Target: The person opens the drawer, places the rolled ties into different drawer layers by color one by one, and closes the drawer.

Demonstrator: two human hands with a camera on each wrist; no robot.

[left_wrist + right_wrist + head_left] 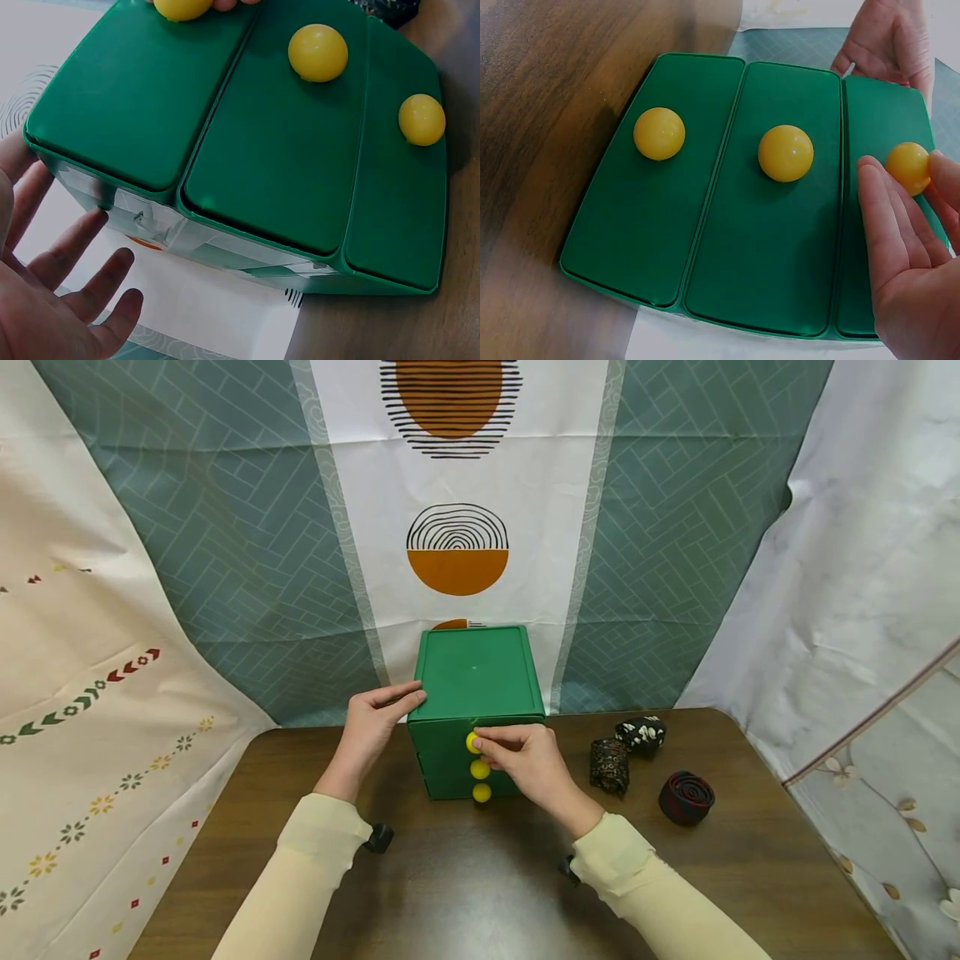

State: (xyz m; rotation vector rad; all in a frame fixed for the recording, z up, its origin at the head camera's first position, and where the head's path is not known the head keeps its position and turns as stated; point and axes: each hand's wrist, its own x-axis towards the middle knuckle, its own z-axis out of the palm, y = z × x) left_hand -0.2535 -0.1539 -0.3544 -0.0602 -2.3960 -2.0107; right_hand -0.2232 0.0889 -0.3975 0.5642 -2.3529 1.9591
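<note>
A green box (476, 672) with three stacked drawers stands at the back of the wooden table (465, 885). Each drawer front carries a yellow ball knob. My right hand (517, 756) pinches the top knob (907, 166) between thumb and fingers. The middle knob (785, 153) and bottom knob (659, 133) are free. All three drawers look flush with the box front (277, 165). My left hand (375, 718) lies with straight fingers against the box's upper left edge; the left wrist view shows that hand (52, 292) open beside the box's side.
Three rolled pieces of fabric lie right of the box: a patterned brown one (609, 766), a black-and-white one (641, 733) and a dark red one (686, 797). Hanging cloths close off the back and both sides of the table.
</note>
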